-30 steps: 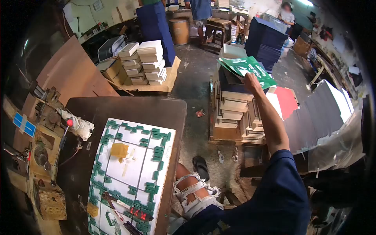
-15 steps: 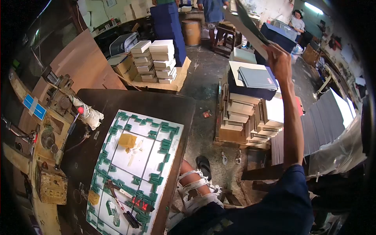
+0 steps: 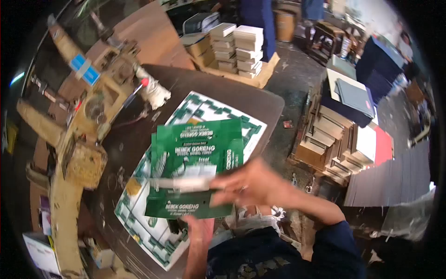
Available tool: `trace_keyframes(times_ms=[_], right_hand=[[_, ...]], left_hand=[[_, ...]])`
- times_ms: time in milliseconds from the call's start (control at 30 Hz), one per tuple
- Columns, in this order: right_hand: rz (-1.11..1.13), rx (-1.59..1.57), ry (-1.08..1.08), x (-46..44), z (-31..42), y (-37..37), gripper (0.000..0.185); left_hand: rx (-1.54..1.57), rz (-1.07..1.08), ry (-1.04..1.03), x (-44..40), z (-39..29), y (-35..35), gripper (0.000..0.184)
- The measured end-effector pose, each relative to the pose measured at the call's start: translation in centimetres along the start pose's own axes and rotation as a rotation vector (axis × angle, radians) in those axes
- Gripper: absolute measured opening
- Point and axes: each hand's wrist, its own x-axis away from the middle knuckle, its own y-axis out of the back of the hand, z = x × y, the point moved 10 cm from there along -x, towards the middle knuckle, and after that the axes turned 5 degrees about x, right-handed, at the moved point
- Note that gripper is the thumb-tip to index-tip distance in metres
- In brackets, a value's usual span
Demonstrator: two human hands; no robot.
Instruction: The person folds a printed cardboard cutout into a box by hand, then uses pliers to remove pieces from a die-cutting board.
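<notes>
A green printed carton sheet point(image 3: 195, 160) with white "BEBEK GORENG" lettering is held up over the table. My left hand point(image 3: 200, 230) grips its lower edge, thumb in front, the other fingers hidden behind. Across the front of the sheet, my right hand point(image 3: 251, 183) is closed on a pale stick-like object point(image 3: 190, 184), too blurred to name. Whether this object touches the sheet I cannot tell. Beneath lies a white board point(image 3: 254, 125) with green blocks along its lines, partly covered by the sheet.
The board rests on a dark table point(image 3: 160, 76). A worn machine frame point(image 3: 69, 204) stands left. Book stacks point(image 3: 248, 42) sit beyond the table, with more piled books point(image 3: 325, 125) to the right. A dark grey sheet stack point(image 3: 395, 179) is at far right.
My right hand has come down from the raised sheet at upper right to over the board. My left hand has come into view, holding the green carton sheet. The view has shifted left.
</notes>
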Motion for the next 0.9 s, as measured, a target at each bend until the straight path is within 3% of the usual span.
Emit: trace_keyframes(times_ms=[33, 67, 100, 133, 167, 200, 233, 300, 367, 400, 433, 500, 567, 633, 667, 700, 767, 833, 900], right_hand=[[-0.268, -0.024, 0.012, -0.4, -1.8, 2.9, 0.029], [-0.526, -0.049, 0.136, 0.2, -1.9, 6.7, 0.024], [-0.644, -0.1, 0.164, 0.8, -3.5, 10.5, 0.025], [-0.906, -0.163, 0.084, 3.1, -4.3, 14.8, 0.024], [-1.119, -0.25, 0.135, 5.6, -4.4, 18.3, 0.025], [-1.251, -0.335, 0.335, 8.0, -6.0, 22.3, 0.028], [-1.408, 0.107, 0.268, 12.2, -6.5, 26.0, 0.034], [-1.523, 0.273, 0.49, 17.3, -4.1, 28.8, 0.051], [-1.679, 0.493, 0.622, 22.2, -6.0, 32.0, 0.058], [-1.906, 0.784, 0.101, 23.5, -5.7, 32.6, 0.051], [-1.874, 0.823, 0.177, 22.6, -5.1, 32.6, 0.044], [-1.65, 1.059, 0.225, 22.0, -10.5, 36.7, 0.042], [-1.48, 1.368, -0.269, 20.5, -17.7, 40.2, 0.041], [-1.315, 1.216, -0.775, 19.0, -23.6, 41.1, 0.039], [-1.292, 1.259, -0.697, 19.9, -30.4, 43.0, 0.038], [-1.266, 1.301, -0.62, 20.8, -37.0, 44.8, 0.037], [-1.199, 0.807, -0.736, 22.0, -46.9, 45.7, 0.036], [-0.929, 1.082, -0.652, 20.7, -53.3, 45.1, 0.036], [-1.155, 1.263, -0.719, 17.1, -41.7, 39.8, 0.039]], left_hand=[[0.672, -0.076, 0.168, -0.4, -1.6, -2.7, 0.048], [0.682, -0.099, 0.173, -0.9, -2.2, -3.1, 0.048], [0.624, -0.156, 0.248, -1.1, -1.9, -3.0, 0.047], [0.562, -0.204, 0.323, -0.7, -1.4, -2.7, 0.047], [0.565, -0.207, 0.328, -0.6, -1.4, -2.6, 0.047], [0.571, -0.218, 0.261, -0.6, -2.0, -2.3, 0.047], [0.577, -0.229, 0.191, -0.7, -2.7, -1.9, 0.048], [0.567, -0.279, 0.195, -0.4, -3.8, -0.7, 0.045], [0.461, -0.185, 0.031, -1.1, -5.6, 0.9, 0.045], [0.451, -0.192, 0.083, -1.0, -5.5, 1.9, 0.045], [0.451, -0.216, 0.076, -0.8, -5.4, 3.3, 0.045], [0.442, -0.185, 0.069, -0.9, -5.0, 4.5, 0.052], [0.497, -0.233, 0.028, -0.9, -6.0, 5.2, 0.048], [0.513, -0.277, 0.032, -0.2, -6.1, 6.2, 0.049], [0.496, -0.277, 0.036, 0.3, -5.5, 7.2, 0.051], [0.577, -0.129, 0.001, 0.2, -6.7, 6.1, 0.054], [0.534, -0.165, 0.041, 0.9, -6.3, 6.9, 0.053], [0.47, -0.155, -0.012, 1.8, -6.5, 8.1, 0.051], [0.398, -0.222, 0.05, 2.1, -5.2, 9.6, 0.061]])
